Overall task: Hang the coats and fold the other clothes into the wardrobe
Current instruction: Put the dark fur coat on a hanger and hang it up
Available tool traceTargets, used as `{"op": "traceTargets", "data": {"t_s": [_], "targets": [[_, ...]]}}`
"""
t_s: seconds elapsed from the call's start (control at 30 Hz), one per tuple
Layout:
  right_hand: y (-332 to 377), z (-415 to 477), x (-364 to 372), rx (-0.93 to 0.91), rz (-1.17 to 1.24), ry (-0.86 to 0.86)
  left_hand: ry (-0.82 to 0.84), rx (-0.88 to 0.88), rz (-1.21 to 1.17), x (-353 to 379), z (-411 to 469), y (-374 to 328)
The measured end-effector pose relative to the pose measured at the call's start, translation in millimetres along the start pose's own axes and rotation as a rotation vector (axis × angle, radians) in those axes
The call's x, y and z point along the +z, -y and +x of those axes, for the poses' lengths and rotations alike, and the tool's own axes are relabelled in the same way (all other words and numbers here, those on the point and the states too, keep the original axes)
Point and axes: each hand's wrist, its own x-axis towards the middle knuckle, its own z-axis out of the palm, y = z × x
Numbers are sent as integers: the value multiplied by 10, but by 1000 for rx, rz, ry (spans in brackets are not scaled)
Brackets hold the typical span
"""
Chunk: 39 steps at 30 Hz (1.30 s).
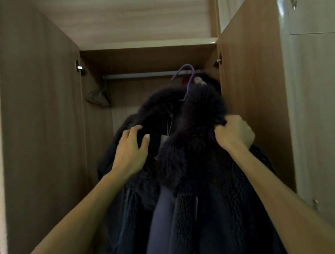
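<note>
A dark navy fleece coat [187, 184] with a furry collar hangs in front of me on a purple hanger [187, 76]. The hanger's hook is up at the metal rail [140, 75] of the open wardrobe; I cannot tell whether it rests on the rail. My left hand [131, 148] holds the coat's left collar, fingers curled into the fur. My right hand [234, 132] grips the right collar in a fist. The hanger's shoulders are hidden inside the coat.
Both wardrobe doors [40, 115] stand open at left and right. An empty grey hanger [99, 94] hangs at the rail's left end. Another dark garment [212, 81] hangs at the rail's far right. A shelf [147, 43] lies above the rail.
</note>
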Motion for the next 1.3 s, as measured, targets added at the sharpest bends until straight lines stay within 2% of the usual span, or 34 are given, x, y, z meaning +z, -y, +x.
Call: {"op": "traceTargets", "data": {"t_s": [0.27, 0.6, 0.83, 1.03, 1.3], "targets": [[279, 987, 974, -88, -69, -135, -24, 135, -8, 684, 1167, 592], [701, 2085, 1995, 8, -160, -307, -50, 376, -118, 1204, 2576, 1677], [960, 3042, 2509, -1, -221, -305, -64, 388, -154, 1695, 3391, 2014], [837, 3751, 3161, -31, -319, -277, -147, 387, -115, 2258, 3794, 2266], [763, 4770, 3772, -66, -335, -285, -212, 325, -90, 2864, 4423, 2598]]}}
